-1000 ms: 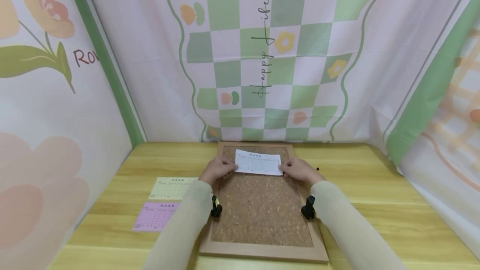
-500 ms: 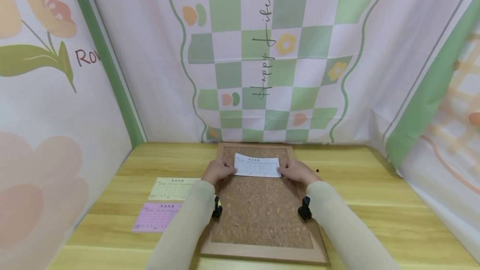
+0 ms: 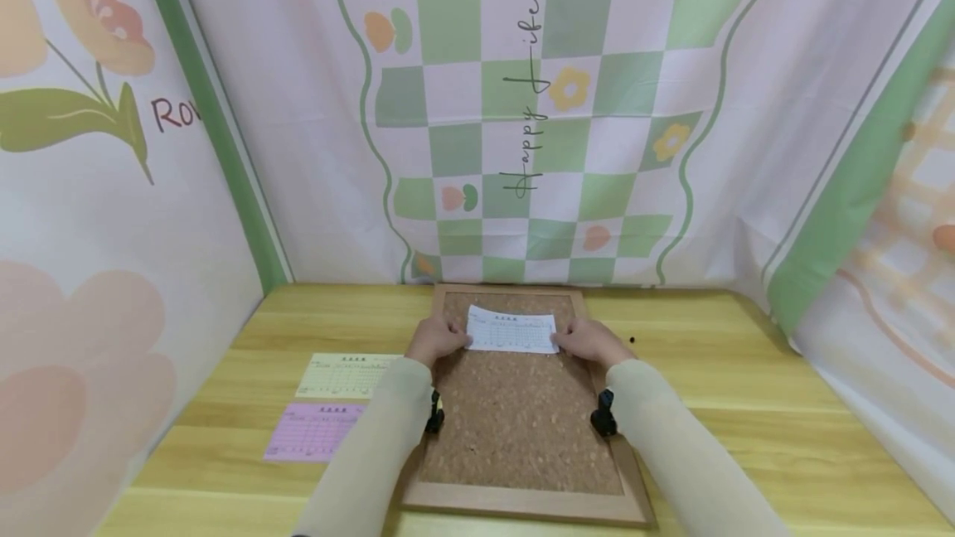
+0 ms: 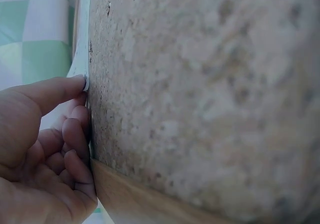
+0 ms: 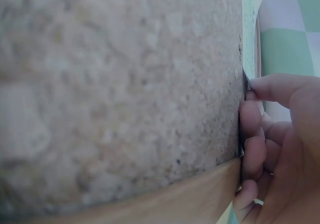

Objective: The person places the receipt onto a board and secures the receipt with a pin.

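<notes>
A white printed paper slip [image 3: 511,333] lies over the upper part of a wood-framed cork board [image 3: 522,421], its top left corner curling up a little. At its left end my left hand [image 3: 438,338] pinches the edge between thumb and finger. My right hand [image 3: 593,341] pinches the opposite end the same way. Seen from the left wrist, the thumb of the left hand [image 4: 47,144] presses the slip's edge close to the cork, the other fingers curled beneath. The right wrist view has the right hand [image 5: 280,134] likewise, its curled fingers against the board's side.
Left of the board, a yellow printed slip [image 3: 345,375] and a pink printed slip [image 3: 312,432] lie on the wooden table [image 3: 746,404], both partly behind the left sleeve. A tiny black object [image 3: 632,340] sits right of the board. A patterned curtain [image 3: 522,106] hangs behind.
Both hands have brought the white slip slightly down toward the cork, and it has flattened somewhat. In the last half second it has hardly moved.
</notes>
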Demonstrator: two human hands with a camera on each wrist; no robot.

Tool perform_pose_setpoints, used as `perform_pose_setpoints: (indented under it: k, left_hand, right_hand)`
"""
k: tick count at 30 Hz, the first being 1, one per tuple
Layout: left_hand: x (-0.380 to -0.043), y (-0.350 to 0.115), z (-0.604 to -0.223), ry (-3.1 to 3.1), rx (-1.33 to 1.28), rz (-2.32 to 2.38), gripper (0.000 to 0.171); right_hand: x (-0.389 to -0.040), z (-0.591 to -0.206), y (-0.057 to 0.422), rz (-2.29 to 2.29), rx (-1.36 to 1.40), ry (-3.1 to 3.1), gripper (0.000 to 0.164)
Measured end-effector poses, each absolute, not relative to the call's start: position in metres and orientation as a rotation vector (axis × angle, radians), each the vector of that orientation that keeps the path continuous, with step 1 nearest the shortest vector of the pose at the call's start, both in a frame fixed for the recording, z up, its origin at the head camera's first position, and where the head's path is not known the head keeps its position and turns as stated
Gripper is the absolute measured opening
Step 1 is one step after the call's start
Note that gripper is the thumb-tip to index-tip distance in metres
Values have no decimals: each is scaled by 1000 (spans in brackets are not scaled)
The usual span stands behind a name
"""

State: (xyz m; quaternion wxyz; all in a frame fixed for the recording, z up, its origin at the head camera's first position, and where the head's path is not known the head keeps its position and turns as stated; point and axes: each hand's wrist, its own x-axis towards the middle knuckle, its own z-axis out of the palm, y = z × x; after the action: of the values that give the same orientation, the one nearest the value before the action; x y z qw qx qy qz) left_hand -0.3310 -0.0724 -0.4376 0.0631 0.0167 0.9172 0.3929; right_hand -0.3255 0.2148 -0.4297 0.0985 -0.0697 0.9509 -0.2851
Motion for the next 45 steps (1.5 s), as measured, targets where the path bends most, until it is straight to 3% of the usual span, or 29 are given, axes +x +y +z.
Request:
perform_pose_setpoints:
  k: [8, 15, 26, 32, 39, 45]
  left_hand:
    - [-333, -72, -443, 2805, 36, 1165, 43]
    - [-329, -72, -438, 2831, 106, 1135, 18]
    - [-333, -82, -424, 2688, 294, 1027, 57]
    - [-345, -83, -430, 2676, 325, 932, 68]
    - [-364, -84, -447, 2672, 294, 884, 79]
    - [-348, -80, -432, 2706, 324, 858, 71]
  right_hand:
    - [-326, -431, 212, -860, -198, 2806, 45]
    - [-325, -432, 211, -839, -185, 2810, 45]
    - [-328, -432, 214, -825, -192, 2826, 42]
    - [-330, -433, 214, -822, -202, 2836, 43]
    - [-330, -432, 213, -815, -200, 2836, 42]
    - [-328, -432, 213, -828, -194, 2832, 42]
